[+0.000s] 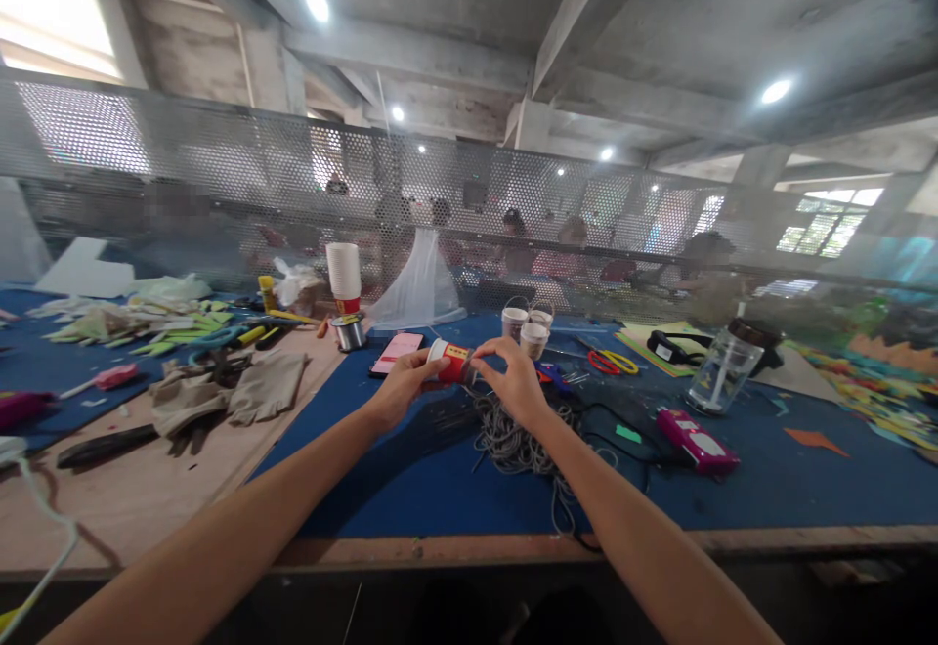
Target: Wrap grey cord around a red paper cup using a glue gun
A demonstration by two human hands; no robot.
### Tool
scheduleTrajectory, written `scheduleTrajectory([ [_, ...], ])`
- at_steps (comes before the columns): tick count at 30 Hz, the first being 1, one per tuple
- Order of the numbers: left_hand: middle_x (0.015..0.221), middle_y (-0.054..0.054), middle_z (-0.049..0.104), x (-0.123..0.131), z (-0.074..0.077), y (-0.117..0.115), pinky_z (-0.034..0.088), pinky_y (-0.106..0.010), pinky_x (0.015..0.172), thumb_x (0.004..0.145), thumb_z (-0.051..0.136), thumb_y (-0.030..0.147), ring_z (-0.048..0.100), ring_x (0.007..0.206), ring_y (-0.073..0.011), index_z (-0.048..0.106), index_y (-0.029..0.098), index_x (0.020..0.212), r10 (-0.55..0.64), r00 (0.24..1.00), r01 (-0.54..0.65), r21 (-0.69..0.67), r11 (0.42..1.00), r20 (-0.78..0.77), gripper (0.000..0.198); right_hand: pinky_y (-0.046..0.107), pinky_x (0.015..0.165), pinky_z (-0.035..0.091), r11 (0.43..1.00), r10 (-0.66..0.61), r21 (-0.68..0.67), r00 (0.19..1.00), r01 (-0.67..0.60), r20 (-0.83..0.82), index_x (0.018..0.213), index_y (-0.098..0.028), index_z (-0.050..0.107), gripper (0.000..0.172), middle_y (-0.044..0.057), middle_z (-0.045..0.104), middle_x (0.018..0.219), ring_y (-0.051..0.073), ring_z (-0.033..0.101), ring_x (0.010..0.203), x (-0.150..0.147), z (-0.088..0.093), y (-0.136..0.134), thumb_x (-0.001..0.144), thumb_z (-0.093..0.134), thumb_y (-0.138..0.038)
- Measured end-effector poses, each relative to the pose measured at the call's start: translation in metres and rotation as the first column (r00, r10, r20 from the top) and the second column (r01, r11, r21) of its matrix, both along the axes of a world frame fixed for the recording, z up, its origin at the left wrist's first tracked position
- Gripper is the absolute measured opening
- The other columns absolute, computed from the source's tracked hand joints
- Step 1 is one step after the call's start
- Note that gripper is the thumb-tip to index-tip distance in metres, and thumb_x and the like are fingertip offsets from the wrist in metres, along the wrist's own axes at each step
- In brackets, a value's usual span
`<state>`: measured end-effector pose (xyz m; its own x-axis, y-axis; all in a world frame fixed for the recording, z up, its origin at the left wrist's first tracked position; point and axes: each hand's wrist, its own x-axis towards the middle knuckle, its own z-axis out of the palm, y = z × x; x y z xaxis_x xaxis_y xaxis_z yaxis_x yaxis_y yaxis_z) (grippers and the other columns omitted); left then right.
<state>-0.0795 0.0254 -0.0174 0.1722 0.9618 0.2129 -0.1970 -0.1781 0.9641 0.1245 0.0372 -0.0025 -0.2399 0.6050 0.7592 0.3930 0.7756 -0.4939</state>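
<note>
My left hand is closed around a red paper cup, which lies on its side with its white rim toward the left. At the base end of the cup, a grey band that looks like cord goes around it. There the fingers of my right hand are pinched together on the cord; the exact grip is partly hidden. Below my right hand lies a tangled heap of grey cord on the blue mat. Behind my left hand rests a phone with a pink screen.
Stacked paper cups and a wire spool stand at the back left. Small handled cups, scissors, a magenta device and a glass jar are to the right. Work gloves lie left. A mesh screen borders the back.
</note>
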Motion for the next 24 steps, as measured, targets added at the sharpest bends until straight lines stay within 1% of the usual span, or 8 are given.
scheduleTrajectory([
  [3, 0.098, -0.01, 0.074, 0.0002, 0.0002, 0.0002, 0.054, -0.037, 0.082, 0.072, 0.078, 0.042, 0.068, 0.087, -0.023, 0.074, 0.015, 0.101, 0.004, 1.0, -0.004, 0.008, 1.0, -0.004, 0.04, 0.033, 0.091, 0.046, 1.0, -0.012, -0.001, 1.0, 0.012, 0.013, 0.086, -0.022, 0.067, 0.007, 0.005, 0.066, 0.096, 0.02, 0.061, 0.095, -0.0003, -0.0009, 0.0004, 0.088, 0.063, -0.027],
  [9, 0.096, -0.009, 0.074, -0.0006, -0.0032, 0.0029, 0.054, -0.035, 0.08, 0.073, 0.077, 0.042, 0.067, 0.084, -0.0217, 0.074, 0.016, 0.099, 0.005, 1.0, -0.005, 0.006, 1.0, -0.025, 0.037, 0.034, 0.091, 0.045, 0.999, -0.039, -0.008, 0.999, 0.039, 0.024, 0.085, -0.021, 0.067, 0.01, 0.006, 0.067, 0.095, 0.021, 0.061, 0.095, -0.0006, -0.0001, -0.0005, 0.089, 0.063, -0.03],
  [14, 0.095, -0.008, 0.075, 0.0003, -0.0025, 0.0007, 0.053, -0.034, 0.08, 0.074, 0.076, 0.043, 0.067, 0.083, -0.0211, 0.075, 0.017, 0.099, -0.031, 0.998, 0.032, 0.024, 0.999, -0.056, 0.036, 0.033, 0.09, 0.045, 0.999, -0.05, -0.009, 0.998, 0.051, 0.032, 0.085, -0.021, 0.067, 0.012, 0.005, 0.067, 0.093, 0.02, 0.062, 0.094, -0.0003, 0.0003, -0.001, 0.089, 0.062, -0.032],
  [17, 0.095, -0.009, 0.075, 0.0004, -0.0025, 0.0002, 0.053, -0.034, 0.08, 0.074, 0.076, 0.043, 0.067, 0.083, -0.0216, 0.075, 0.017, 0.1, -0.033, 0.997, 0.035, 0.027, 0.999, -0.065, 0.037, 0.033, 0.089, 0.045, 0.999, -0.044, -0.002, 0.999, 0.044, 0.024, 0.084, -0.021, 0.066, 0.013, 0.005, 0.067, 0.091, 0.02, 0.062, 0.092, 0.0, 0.0006, -0.0013, 0.09, 0.062, -0.032],
  [21, 0.097, -0.01, 0.075, -0.0007, -0.0033, 0.0019, 0.053, -0.036, 0.082, 0.074, 0.076, 0.044, 0.068, 0.088, -0.0237, 0.075, 0.016, 0.1, 0.001, 0.999, 0.0, 0.023, 1.0, -0.042, 0.038, 0.033, 0.089, 0.045, 0.999, -0.038, 0.001, 0.999, 0.038, 0.026, 0.084, -0.022, 0.067, 0.013, 0.005, 0.068, 0.091, 0.02, 0.062, 0.092, 0.0, 0.0016, -0.0025, 0.09, 0.061, -0.032],
  [24, 0.102, -0.011, 0.075, -0.0019, -0.0025, 0.0028, 0.052, -0.038, 0.086, 0.074, 0.076, 0.042, 0.069, 0.093, -0.0256, 0.074, 0.015, 0.101, 0.022, 1.0, -0.021, 0.018, 1.0, -0.008, 0.038, 0.034, 0.089, 0.045, 1.0, -0.029, 0.006, 0.999, 0.028, 0.039, 0.085, -0.022, 0.067, 0.013, 0.005, 0.068, 0.092, 0.02, 0.063, 0.093, -0.0005, 0.0018, -0.0035, 0.09, 0.06, -0.032],
])
